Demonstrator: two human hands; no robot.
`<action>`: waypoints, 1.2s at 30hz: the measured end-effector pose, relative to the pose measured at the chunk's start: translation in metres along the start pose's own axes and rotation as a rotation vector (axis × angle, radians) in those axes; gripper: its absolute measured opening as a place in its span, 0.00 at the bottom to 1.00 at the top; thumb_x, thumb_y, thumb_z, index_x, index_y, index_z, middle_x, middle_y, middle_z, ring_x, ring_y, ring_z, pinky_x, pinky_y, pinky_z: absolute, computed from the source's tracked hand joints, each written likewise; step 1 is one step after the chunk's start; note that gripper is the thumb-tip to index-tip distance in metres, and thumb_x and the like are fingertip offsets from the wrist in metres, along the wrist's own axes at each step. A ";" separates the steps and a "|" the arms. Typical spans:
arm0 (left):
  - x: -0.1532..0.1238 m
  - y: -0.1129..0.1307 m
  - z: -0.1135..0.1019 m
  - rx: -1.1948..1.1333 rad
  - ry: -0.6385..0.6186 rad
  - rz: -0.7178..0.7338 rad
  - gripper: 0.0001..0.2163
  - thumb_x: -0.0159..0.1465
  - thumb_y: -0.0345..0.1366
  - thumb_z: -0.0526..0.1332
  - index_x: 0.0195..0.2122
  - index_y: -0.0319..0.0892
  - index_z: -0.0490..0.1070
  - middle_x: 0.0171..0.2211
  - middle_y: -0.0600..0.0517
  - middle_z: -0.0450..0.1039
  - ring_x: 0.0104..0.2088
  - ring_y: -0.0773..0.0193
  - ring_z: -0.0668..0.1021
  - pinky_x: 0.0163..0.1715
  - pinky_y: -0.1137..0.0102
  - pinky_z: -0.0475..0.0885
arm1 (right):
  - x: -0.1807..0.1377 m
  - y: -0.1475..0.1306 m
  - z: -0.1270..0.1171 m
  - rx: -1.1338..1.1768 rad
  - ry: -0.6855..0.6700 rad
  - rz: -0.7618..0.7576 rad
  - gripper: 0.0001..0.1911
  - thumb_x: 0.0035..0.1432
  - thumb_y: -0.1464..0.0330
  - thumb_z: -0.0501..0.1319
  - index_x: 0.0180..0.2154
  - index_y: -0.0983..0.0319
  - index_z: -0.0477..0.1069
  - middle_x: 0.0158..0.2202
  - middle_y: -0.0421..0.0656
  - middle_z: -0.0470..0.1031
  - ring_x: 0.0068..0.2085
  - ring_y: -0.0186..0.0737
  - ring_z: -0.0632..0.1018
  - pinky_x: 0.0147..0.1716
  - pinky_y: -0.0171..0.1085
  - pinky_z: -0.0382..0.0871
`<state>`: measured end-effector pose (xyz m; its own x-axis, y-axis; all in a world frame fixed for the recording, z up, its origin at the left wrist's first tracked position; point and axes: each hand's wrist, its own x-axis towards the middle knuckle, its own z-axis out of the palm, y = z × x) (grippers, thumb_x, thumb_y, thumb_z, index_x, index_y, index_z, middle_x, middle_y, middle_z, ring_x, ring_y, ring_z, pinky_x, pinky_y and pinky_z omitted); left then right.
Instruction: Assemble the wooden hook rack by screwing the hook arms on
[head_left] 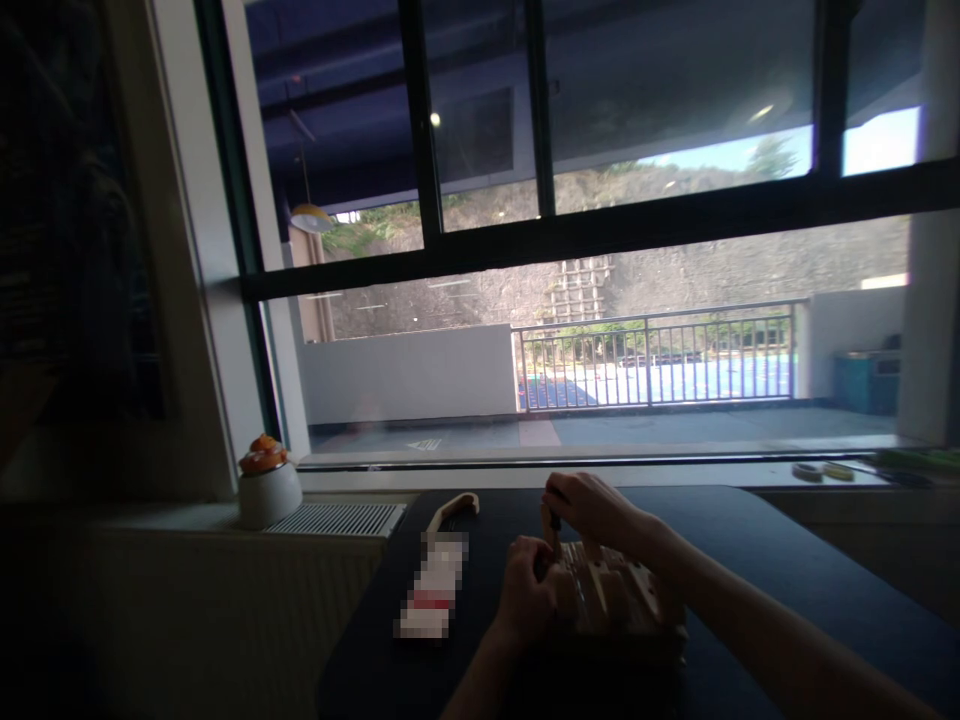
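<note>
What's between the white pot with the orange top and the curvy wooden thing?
In the head view, a slatted grille, then a bit of dark table.

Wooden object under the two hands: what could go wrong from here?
The left hand is close beside the upright piece at the right hand's fingers, so a slip might pinch or jab its fingers.

The loose curved piece lies near the far left corner of the dark table; a bump could perhaps send it off.

The hands partly cover the wooden object in dim light, so poor alignment might go unnoticed.
</note>
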<state>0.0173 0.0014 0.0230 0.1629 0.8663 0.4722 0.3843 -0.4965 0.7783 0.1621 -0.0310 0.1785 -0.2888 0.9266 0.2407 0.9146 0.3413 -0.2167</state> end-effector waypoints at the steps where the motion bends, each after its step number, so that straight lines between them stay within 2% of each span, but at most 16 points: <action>1: 0.000 0.000 0.000 0.000 0.000 0.001 0.06 0.57 0.26 0.59 0.35 0.41 0.70 0.36 0.49 0.70 0.40 0.58 0.73 0.43 0.67 0.69 | -0.001 -0.001 0.001 0.002 -0.008 -0.006 0.17 0.67 0.61 0.62 0.54 0.61 0.71 0.53 0.47 0.75 0.48 0.45 0.79 0.45 0.49 0.76; 10: -0.001 0.003 -0.002 -0.003 -0.006 0.010 0.06 0.57 0.25 0.59 0.34 0.41 0.70 0.37 0.49 0.70 0.41 0.57 0.73 0.44 0.66 0.68 | -0.001 0.006 0.005 0.013 0.037 -0.002 0.18 0.67 0.61 0.62 0.55 0.61 0.71 0.54 0.48 0.74 0.48 0.45 0.79 0.45 0.49 0.76; 25: 0.000 0.000 0.001 -0.013 -0.006 0.001 0.06 0.58 0.25 0.59 0.35 0.40 0.70 0.37 0.48 0.70 0.40 0.58 0.73 0.44 0.66 0.68 | -0.004 0.002 -0.004 -0.004 0.022 -0.072 0.17 0.67 0.61 0.62 0.54 0.61 0.71 0.54 0.48 0.74 0.48 0.45 0.78 0.47 0.49 0.76; 36: 0.000 0.002 -0.001 -0.009 -0.005 0.004 0.06 0.58 0.25 0.59 0.35 0.40 0.70 0.37 0.49 0.69 0.41 0.58 0.72 0.44 0.66 0.68 | -0.003 -0.001 0.000 -0.017 0.006 -0.035 0.17 0.67 0.61 0.62 0.54 0.61 0.71 0.53 0.47 0.75 0.47 0.45 0.79 0.45 0.49 0.76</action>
<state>0.0173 0.0003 0.0243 0.1691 0.8647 0.4729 0.3758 -0.5001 0.7802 0.1617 -0.0343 0.1781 -0.3191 0.9132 0.2536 0.9086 0.3708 -0.1923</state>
